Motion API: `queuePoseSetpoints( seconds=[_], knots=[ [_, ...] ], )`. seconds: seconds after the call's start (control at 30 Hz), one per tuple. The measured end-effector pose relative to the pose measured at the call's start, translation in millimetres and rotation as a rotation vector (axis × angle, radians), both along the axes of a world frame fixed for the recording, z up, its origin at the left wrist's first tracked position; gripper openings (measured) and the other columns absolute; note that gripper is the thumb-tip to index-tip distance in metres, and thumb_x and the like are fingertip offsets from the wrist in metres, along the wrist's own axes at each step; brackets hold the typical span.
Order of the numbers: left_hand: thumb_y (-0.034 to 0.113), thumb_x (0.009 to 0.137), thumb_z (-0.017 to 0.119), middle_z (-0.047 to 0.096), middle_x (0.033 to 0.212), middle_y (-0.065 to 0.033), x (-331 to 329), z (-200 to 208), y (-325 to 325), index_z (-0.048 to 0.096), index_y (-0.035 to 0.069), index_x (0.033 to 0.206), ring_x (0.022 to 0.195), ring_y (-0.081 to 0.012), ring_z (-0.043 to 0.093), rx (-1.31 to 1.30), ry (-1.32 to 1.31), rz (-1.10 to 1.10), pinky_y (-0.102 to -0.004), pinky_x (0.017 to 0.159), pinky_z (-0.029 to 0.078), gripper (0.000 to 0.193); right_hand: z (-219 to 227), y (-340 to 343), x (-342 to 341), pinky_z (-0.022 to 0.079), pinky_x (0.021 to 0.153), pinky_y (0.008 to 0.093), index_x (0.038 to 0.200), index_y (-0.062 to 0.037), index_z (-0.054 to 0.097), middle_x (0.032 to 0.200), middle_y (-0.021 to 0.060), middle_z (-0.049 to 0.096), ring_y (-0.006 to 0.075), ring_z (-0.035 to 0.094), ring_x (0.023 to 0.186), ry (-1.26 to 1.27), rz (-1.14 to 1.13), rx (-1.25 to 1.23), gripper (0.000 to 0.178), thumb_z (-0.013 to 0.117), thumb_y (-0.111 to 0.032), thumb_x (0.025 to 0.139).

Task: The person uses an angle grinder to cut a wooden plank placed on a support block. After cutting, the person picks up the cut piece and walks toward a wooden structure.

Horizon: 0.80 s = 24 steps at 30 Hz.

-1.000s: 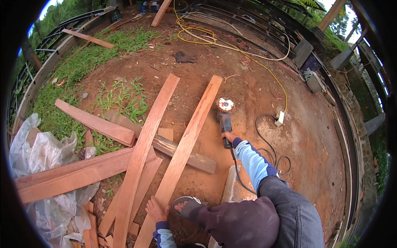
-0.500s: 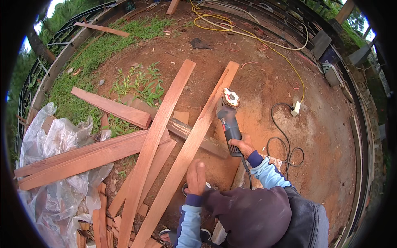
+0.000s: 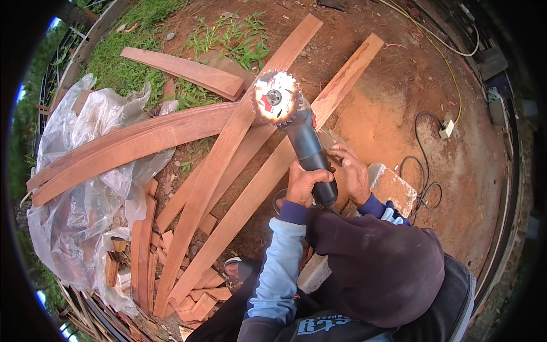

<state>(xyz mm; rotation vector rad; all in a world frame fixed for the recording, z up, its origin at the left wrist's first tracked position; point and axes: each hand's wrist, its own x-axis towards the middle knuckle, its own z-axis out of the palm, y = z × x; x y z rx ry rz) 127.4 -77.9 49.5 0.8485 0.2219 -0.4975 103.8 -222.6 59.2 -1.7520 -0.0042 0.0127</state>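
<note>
My left hand [image 3: 302, 183] is wrapped around the dark body of an angle grinder [image 3: 309, 149]. A toothed circular saw blade [image 3: 276, 98] sits on its head, raised over the boards and facing up. Close by on the right, my right hand [image 3: 351, 178] has its fingers extended and slightly bent, holding nothing that I can see. Under the grinder runs a long reddish board [image 3: 250, 196], its far end roughly cut along one edge. A second long board [image 3: 213, 182] lies to its left, partly hidden behind the blade.
More boards [image 3: 142, 134] rest on crumpled clear plastic sheeting [image 3: 80, 211] at left. Several wood offcuts [image 3: 202, 305] lie near my feet. A pale block [image 3: 393, 191] stands at right, beside a black cord [image 3: 424, 171] plugged into a white socket [image 3: 447, 129]. Sawdust covers the soil.
The grinder has passed from my right hand to my left and moved left, its blade turned upward. My right hand has let go. The view has shifted nearer the boards.
</note>
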Motion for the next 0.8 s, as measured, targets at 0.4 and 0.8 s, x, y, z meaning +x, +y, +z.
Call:
queuePoseSetpoints(
  seconds=[0.4,0.8],
  knots=[
    [0.002,0.054,0.069,0.062,0.086,-0.0105,9.0,10.4,-57.5,0.057,-0.002,0.107,0.077,-0.0198,0.063,0.102,-0.067,-0.317,-0.0307,0.071,0.052,0.055,-22.7,-52.6,27.2,0.053,0.082,0.0374,0.124,-0.0001,0.048,0.102,0.0176,0.062,0.0267,0.064,0.092,0.353,-0.345,0.69,0.063,0.046,-0.054,0.093],
    [0.001,0.048,0.072,0.059,0.1,-0.0079,6.9,7.2,-72.9,0.042,0.001,0.132,0.09,-0.0196,0.059,0.076,-0.041,-0.458,-0.0303,0.077,0.05,0.089,-8.6,-55.8,18.3,0.055,0.073,0.0341,0.117,-0.0053,0.054,0.096,0.0087,0.062,0.0181,0.063,0.084,0.324,-0.56,0.829,0.054,0.054,-0.052,0.09]
  ],
)
